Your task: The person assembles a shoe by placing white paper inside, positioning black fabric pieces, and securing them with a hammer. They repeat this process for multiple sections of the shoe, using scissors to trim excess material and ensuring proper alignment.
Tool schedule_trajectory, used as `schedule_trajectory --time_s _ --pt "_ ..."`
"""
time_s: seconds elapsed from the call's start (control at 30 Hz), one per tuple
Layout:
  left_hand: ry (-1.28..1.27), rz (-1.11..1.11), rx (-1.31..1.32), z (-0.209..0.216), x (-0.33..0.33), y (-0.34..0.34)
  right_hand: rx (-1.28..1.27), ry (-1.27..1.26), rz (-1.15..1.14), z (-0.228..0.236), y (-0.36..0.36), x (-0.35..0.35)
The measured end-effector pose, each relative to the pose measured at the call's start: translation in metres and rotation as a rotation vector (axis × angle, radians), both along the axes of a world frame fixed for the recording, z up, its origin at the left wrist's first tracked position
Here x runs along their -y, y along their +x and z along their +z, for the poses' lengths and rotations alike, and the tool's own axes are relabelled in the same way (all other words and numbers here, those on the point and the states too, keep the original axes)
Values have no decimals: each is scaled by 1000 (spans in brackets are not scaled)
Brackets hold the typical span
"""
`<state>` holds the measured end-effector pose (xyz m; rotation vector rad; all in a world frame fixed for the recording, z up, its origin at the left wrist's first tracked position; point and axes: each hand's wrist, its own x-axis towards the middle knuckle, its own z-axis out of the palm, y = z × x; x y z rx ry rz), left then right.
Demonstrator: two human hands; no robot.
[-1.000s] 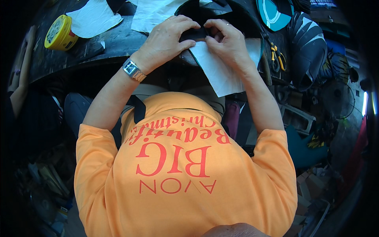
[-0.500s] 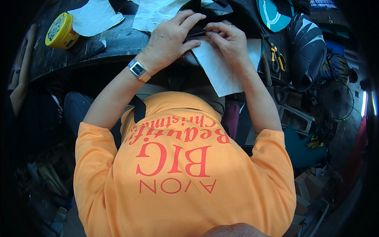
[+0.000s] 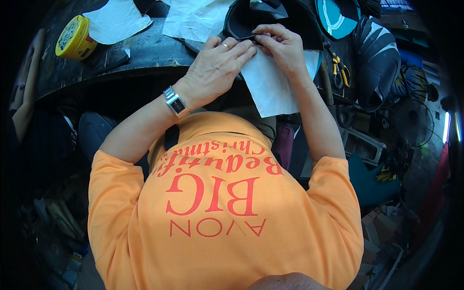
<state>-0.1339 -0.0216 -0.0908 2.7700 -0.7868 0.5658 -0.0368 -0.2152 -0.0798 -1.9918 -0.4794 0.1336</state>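
Observation:
A curved black piece of sheet material lies at the table's front edge, its dark inner side showing. My right hand pinches its near rim between thumb and fingertips; anything small in that pinch is too hidden to make out. Just left of it, my left hand has its fingers stretched out toward the rim, fingertips beside the white-faced piece. This white-faced piece, with a teal edge, hangs down over the table edge below my right hand. My left thumb cannot be told apart clearly.
Yellow-handled pliers lie right of my right hand. White sheets and a yellow tub stand left on the dark table. A teal-and-white piece and stacked dark pieces are at right. Another person's arm shows far left.
My left hand has drawn back toward me off the black piece and turned, its ring now showing. The black piece's rim is more exposed. My right hand keeps its pinch almost in place.

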Motion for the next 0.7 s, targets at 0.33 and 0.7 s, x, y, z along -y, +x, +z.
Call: schedule_trajectory --time_s 0.33,0.7 --pt "-88 -42 28 -15 -19 -5 485 -213 187 1 -6 5" --pt "-314 -49 158 -32 -40 -5 763 -769 296 22 -37 8"
